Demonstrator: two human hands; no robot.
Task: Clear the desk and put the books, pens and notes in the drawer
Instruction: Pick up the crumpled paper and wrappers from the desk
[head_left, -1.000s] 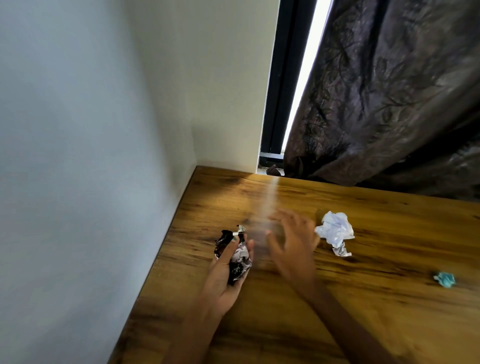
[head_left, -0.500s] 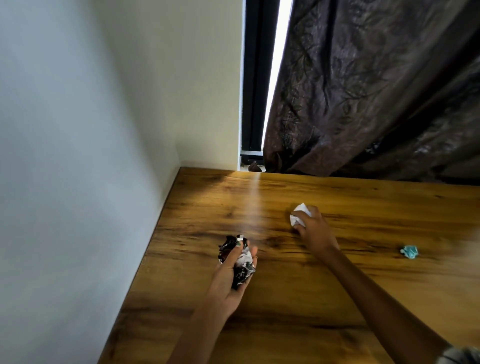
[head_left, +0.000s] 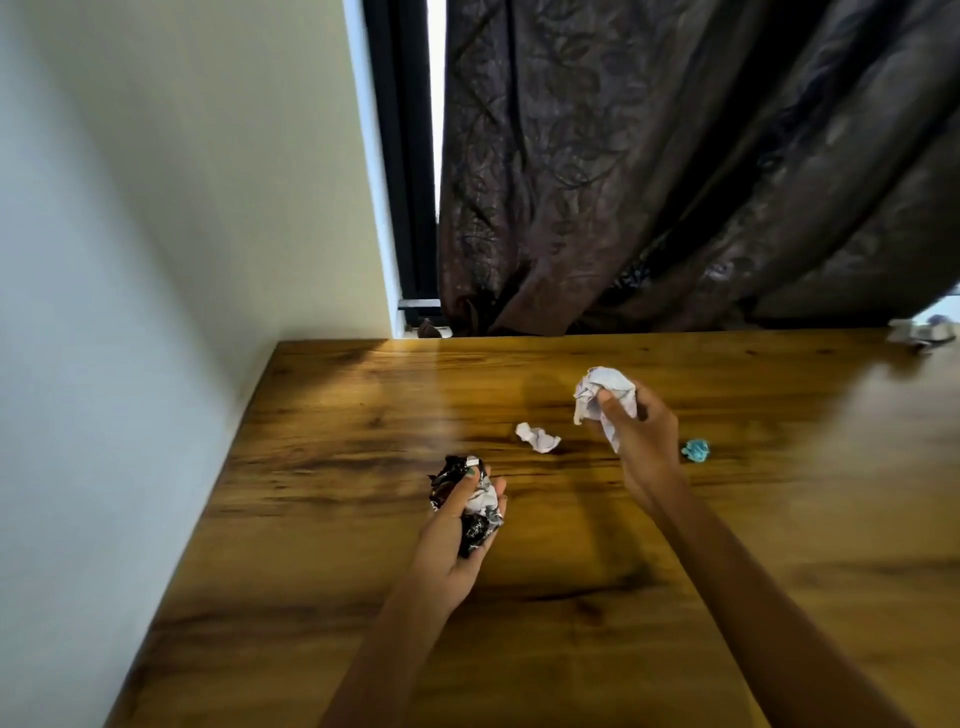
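My left hand (head_left: 457, 525) lies palm up over the wooden desk (head_left: 519, 597) and holds a crumpled black-and-white wrapper (head_left: 475, 506) under the thumb. My right hand (head_left: 641, 441) is raised a little above the desk and grips a crumpled white paper ball (head_left: 605, 392). A smaller white paper scrap (head_left: 537, 437) lies on the desk between the two hands. A small crumpled blue paper (head_left: 696, 450) lies just right of my right hand.
A wall runs along the desk's left edge. A dark patterned curtain (head_left: 675, 166) hangs behind the back edge beside a window frame (head_left: 402, 156). A blurred pale object (head_left: 919, 332) sits at the far right back corner.
My right hand reached to the white paper, closed round it and lifted it off the desk. A small white scrap now lies below it. My left hand kept hold of the wrapper.
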